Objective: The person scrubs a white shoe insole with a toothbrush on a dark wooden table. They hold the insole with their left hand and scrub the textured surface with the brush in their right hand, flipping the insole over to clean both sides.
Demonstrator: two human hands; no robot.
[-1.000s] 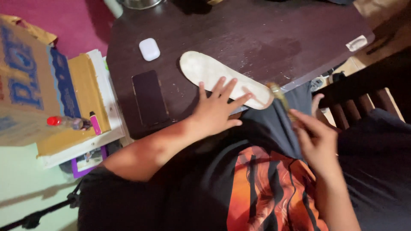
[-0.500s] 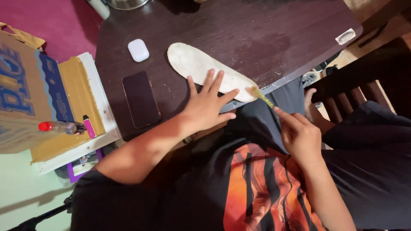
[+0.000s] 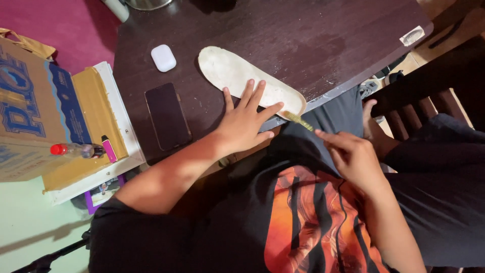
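Observation:
A white, worn shoe insole [image 3: 228, 71] lies flat on the dark wooden table [image 3: 313, 45], its heel end at the table's near edge. My left hand [image 3: 246, 124] presses down on the insole's near half with the fingers spread. My right hand [image 3: 349, 155] is below the table edge, over my lap, and pinches the handle of a thin yellowish stick-like tool [image 3: 298, 120]. The tool's tip touches the insole's heel edge.
A dark phone [image 3: 167, 116] lies face up left of my left hand, and a small white earbud case [image 3: 163, 57] sits beyond it. A cardboard box [image 3: 30, 111] with a red-capped bottle [image 3: 76, 150] stands at the left. A dark wooden chair [image 3: 429, 86] is at the right.
My right hand has moved up and left, and the thin tool now reaches the insole's heel edge. My left hand has stayed spread on the insole. The camera view has shifted slightly.

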